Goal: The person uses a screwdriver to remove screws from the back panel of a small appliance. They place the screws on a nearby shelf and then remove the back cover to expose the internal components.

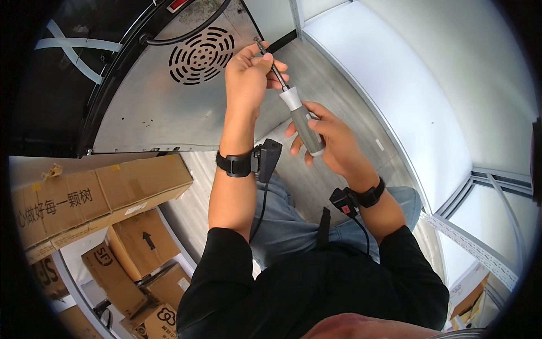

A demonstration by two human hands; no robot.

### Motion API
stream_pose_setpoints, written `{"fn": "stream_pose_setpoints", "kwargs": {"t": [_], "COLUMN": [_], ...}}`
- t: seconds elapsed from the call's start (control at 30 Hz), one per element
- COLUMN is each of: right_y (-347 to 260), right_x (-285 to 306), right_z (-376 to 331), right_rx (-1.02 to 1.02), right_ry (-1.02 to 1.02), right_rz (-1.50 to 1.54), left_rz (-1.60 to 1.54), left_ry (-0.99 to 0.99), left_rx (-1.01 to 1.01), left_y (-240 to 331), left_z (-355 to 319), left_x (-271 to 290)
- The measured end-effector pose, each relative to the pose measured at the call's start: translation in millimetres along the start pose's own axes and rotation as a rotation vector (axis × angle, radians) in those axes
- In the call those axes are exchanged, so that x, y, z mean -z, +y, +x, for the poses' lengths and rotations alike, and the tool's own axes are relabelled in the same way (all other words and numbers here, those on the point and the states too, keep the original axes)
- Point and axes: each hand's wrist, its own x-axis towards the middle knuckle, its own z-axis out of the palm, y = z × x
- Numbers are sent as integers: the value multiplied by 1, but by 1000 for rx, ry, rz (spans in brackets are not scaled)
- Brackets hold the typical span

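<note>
Behind your hands stands a bare sheet-metal panel (164, 107) with a round vent grille (201, 55) and a black cable (192, 31) running above it; cardboard boxes (101, 195) are stacked at your left, and a white wall panel (395, 85) is at your right.

You hold a screwdriver (296, 110) between both hands, pointing up and away from you toward the edge of the metal panel. Your right hand (330, 138) is closed around the grey handle, with the fingers wrapped on it. Your left hand (248, 70) is pinched on the thin steel shaft near the tip, and a small screw (258, 40) seems to sit there, but it is too small to be sure.

I think the tool is light and stiff. The handle looks made for a firm hold, so take it there; the bare shaft is probably smooth and slips easily between the fingers. A screw this small can drop easily.
</note>
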Motion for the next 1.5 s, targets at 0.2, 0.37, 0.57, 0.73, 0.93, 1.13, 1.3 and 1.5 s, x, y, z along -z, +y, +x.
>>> {"fn": "stream_pose_setpoints", "kwargs": {"t": [0.2, 0.37, 0.57, 0.73, 0.93, 1.13, 1.3, 1.5], "right_y": [12, 22, 4, 7, 15, 16, 12, 4], "right_x": [-9, -1, 0, -1, -10, -5, -7, -8], "right_z": [2, 7, 0, -1, 1, 1, -3, -6], "right_rx": [179, 399, 36, 63, 204, 209, 194, 137], "right_ry": [223, 343, 36, 69, 256, 224, 213, 145], "right_rz": [-453, -892, -8, 2, -339, -190, -125, 29], "left_rz": [193, 243, 61, 16, 96, 83, 45, 49], "left_ry": [80, 96, 21, 4, 59, 70, 83, 88], "left_rx": [-79, -102, -52, -20, -95, -116, -95, -88], "left_y": [-8, -9, -6, -3, -11, -13, -9, -9], "left_z": [2, 5, 5, 3, 6, 7, 5, 5], "left_x": [-1, -1, 2, 2, -1, 1, -3, -3]}}
